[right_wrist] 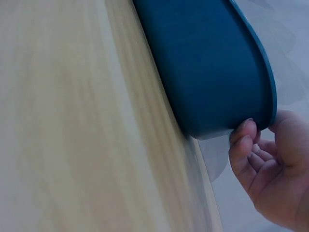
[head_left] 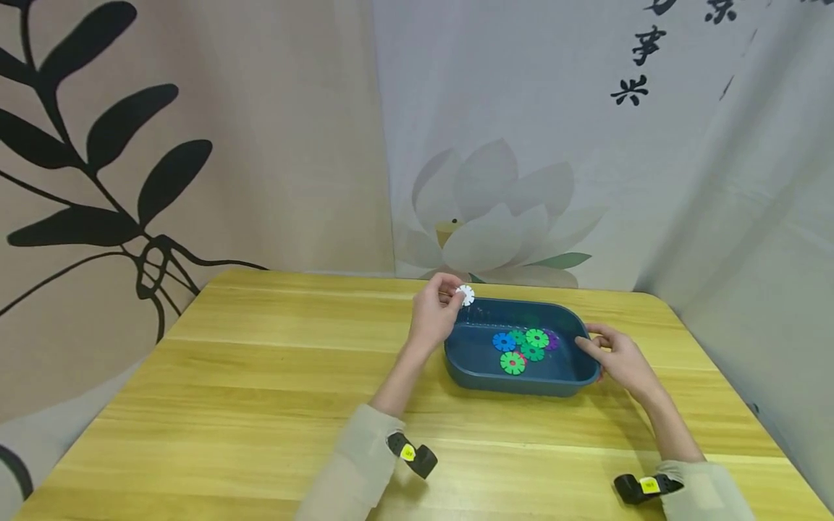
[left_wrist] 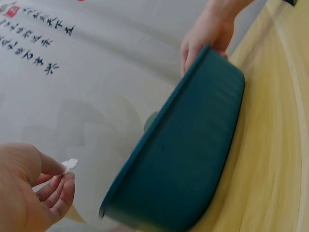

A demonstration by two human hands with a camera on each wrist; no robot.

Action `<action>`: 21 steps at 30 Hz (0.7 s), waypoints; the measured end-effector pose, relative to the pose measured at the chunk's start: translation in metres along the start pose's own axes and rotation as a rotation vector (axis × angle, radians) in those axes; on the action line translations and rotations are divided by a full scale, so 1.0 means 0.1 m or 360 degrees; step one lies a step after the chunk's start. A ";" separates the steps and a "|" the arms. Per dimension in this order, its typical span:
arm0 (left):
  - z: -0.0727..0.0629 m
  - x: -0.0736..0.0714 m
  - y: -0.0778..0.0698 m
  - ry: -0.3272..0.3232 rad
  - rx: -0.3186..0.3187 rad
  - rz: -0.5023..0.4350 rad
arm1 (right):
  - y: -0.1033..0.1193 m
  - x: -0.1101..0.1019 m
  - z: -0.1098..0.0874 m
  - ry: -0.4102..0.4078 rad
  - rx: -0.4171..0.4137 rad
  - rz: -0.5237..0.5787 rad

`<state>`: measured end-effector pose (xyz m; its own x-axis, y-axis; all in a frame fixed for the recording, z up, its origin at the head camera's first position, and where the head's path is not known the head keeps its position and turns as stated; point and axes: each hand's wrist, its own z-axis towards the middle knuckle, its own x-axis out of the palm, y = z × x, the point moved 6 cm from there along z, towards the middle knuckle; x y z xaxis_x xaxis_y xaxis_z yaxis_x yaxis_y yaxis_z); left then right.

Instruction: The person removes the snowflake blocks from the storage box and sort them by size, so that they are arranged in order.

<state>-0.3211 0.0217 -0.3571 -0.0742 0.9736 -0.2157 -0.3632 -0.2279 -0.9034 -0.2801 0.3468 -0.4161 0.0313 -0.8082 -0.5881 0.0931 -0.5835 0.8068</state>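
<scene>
My left hand [head_left: 433,315] pinches a small white notched disc [head_left: 465,294] between thumb and fingers, just above the far left corner of a dark blue-green plastic basin [head_left: 521,385]. In the left wrist view the white disc [left_wrist: 70,165] stands out past the fingertips, apart from the basin's rim. My right hand [head_left: 619,358] grips the basin's right end, thumb over the rim and fingers curled under it outside. Inside the basin lie several notched discs: a blue disc [head_left: 504,342], green discs [head_left: 512,363], a purple disc [head_left: 552,340] and a partly covered pink one.
The basin stands on a wooden table [head_left: 274,376] with a light yellow grain. Behind the table hangs a printed cloth [head_left: 508,94] with a lotus and dark characters. A black wrist camera [head_left: 413,454] is strapped at the left sleeve, and another camera [head_left: 646,487] at the right.
</scene>
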 end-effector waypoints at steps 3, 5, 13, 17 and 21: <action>0.03 -0.09 0.06 -0.0027 -0.0007 0.0006 | 0.00 0.00 -0.01 0.0004 -0.0001 0.0007; 0.05 -0.16 0.11 -0.0043 -0.0018 0.0008 | 0.00 0.01 0.00 0.0004 0.0000 0.0006; 0.10 -0.35 0.32 -0.0026 -0.0072 0.0051 | -0.03 0.00 -0.01 0.0001 0.0006 0.0007; 0.11 -0.44 0.39 -0.0022 -0.0092 0.0052 | -0.03 0.00 -0.01 0.0004 0.0004 0.0026; 0.12 -0.50 0.50 -0.0019 -0.0187 0.0084 | -0.03 0.00 0.00 0.0006 0.0002 0.0029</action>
<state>-0.3472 -0.0386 -0.3870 -0.1016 0.9601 -0.2604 -0.2474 -0.2780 -0.9282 -0.2803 0.3483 -0.4187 0.0365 -0.8184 -0.5735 0.0912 -0.5688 0.8174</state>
